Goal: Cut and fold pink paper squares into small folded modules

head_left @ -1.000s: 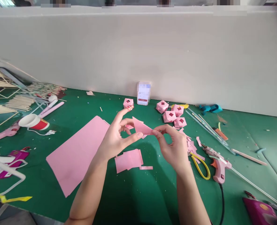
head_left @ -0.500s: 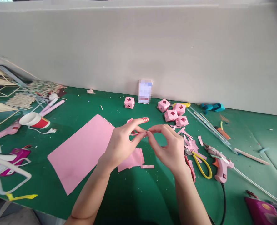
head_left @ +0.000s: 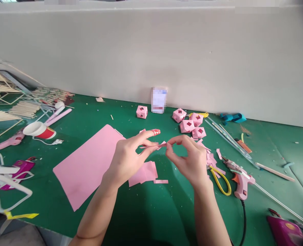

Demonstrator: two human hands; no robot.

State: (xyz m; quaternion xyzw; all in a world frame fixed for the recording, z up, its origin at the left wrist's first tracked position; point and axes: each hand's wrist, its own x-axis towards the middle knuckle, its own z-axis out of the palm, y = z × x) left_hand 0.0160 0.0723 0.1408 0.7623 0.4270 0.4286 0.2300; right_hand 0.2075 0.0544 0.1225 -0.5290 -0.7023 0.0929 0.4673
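Note:
Between my two hands is a narrow pink paper strip (head_left: 162,145), held above the table. My left hand (head_left: 129,155) pinches it between thumb and fingers; a red wrapping covers the tip of one finger. The far end of the strip sits in the pinch of my right hand (head_left: 188,157), thumb against forefinger. Below my left hand lies a small stack of pink paper pieces (head_left: 147,172), with one loose strip (head_left: 161,181) beside it. A large pink paper sheet (head_left: 90,167) lies to the left, partly behind my left hand.
Several pink paper polyhedra (head_left: 186,126) stand at the back right, and a single one (head_left: 141,112) stands left of a propped phone (head_left: 159,100). Pink scraps, yellow-handled pliers (head_left: 223,186) and a pink glue gun (head_left: 242,182) lie right. A paper cup (head_left: 42,131) is left.
My hands have drawn slightly apart, the right one shifting right, and more of the paper strip shows between them. The view has shifted a little.

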